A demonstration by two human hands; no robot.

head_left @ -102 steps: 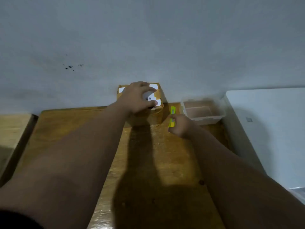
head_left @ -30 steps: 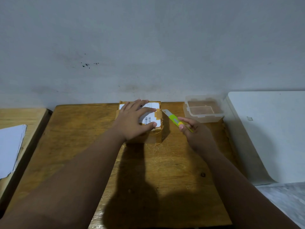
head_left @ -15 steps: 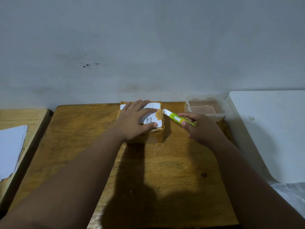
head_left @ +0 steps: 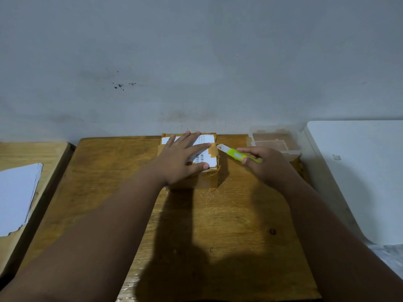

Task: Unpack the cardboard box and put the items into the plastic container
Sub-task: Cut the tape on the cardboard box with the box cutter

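Box sat taped shut at the back of the table. Left hand lay flat on it, fingers straight. Right hand pinched a green knife beside it. Tub stood farther right.

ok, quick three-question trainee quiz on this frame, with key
1. True or false: the cardboard box has its flaps open.
2. The left hand is: A) flat on the box B) a raised fist C) out of view.
3. What does the right hand hold?
Key: 1 false; 2 A; 3 a green cutter.
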